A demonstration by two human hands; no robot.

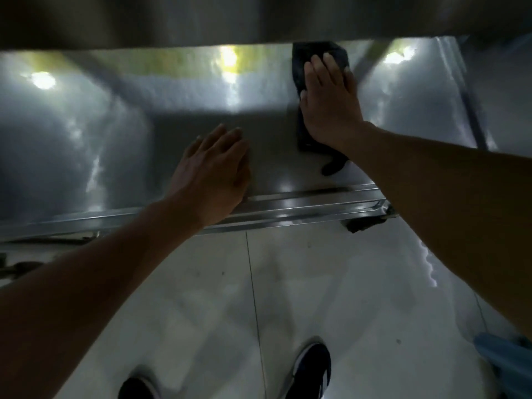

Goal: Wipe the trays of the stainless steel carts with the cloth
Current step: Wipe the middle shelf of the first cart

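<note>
Pale tiled floor filled lower half of view, thin dark grout line running near-vertical through it. 2 dark shoes with white edging stood at bottom edge: 1 right of grout line, other left of it, partly cut off. Blue fabric showed at lower right corner. Small dark specks dotted tiles.

No readable text, no labels, brands or numbers — the steel tray bare, only glare — nothing legible.
</note>
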